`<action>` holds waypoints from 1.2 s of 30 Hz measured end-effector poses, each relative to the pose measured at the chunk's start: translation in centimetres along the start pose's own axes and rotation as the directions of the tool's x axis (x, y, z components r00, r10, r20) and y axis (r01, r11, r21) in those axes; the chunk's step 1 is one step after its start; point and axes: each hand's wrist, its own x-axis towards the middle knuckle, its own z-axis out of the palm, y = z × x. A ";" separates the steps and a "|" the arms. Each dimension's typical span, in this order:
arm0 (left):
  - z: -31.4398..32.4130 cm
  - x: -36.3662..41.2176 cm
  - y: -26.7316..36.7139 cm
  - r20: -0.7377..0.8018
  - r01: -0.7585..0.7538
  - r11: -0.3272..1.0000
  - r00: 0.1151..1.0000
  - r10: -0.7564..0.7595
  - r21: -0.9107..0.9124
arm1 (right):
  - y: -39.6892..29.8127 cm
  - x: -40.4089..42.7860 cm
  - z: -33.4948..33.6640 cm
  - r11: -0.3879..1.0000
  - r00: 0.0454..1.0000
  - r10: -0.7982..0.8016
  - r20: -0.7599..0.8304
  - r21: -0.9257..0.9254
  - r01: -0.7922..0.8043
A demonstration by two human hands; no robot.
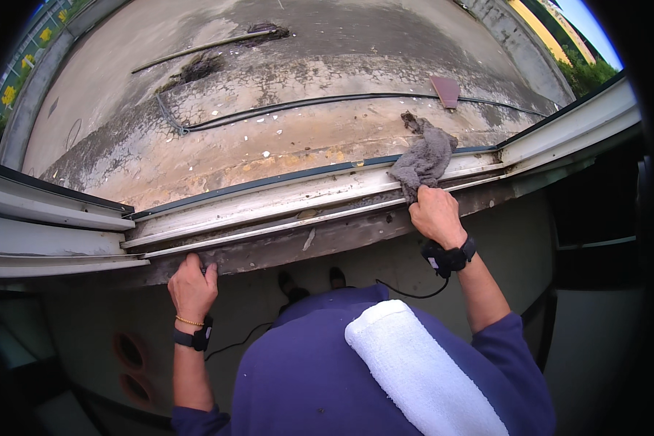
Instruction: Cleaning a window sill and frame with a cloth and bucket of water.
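My right hand grips a crumpled, dirty grey cloth. The cloth lies bunched across the bottom track of a white sliding-window frame, and its far end hangs over the outer edge. Dirt shows in the grooves of the track. On the stained inner sill rests my left hand, its fingertips on the ledge near the left end of the frame and its thumb apart. Nothing is seen in that hand, though its palm side is hidden. Both wrists wear black strapped devices.
Outside lies a weathered concrete surface with black cables, a reddish-brown flat piece and a long pole beside dark clumps. A white towel hangs over my front. Thin black cords run from the wrist devices.
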 end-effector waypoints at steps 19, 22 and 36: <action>-0.7 -6.8 -2.9 -0.121 0.140 0.951 0.976 -0.179 -0.276 | -5.3 0.2 -2.1 0.936 0.929 -0.325 -0.177 0.081 0.343; -0.6 -9.1 -3.8 -0.094 0.221 0.935 0.962 -0.255 -0.278 | -5.2 0.6 -3.1 0.912 0.902 -0.385 -0.197 0.070 0.404; 1.4 -14.2 -6.3 0.079 0.434 0.871 0.901 -0.427 -0.230 | -16.6 4.8 -4.4 0.541 0.691 -0.711 -0.134 0.523 0.658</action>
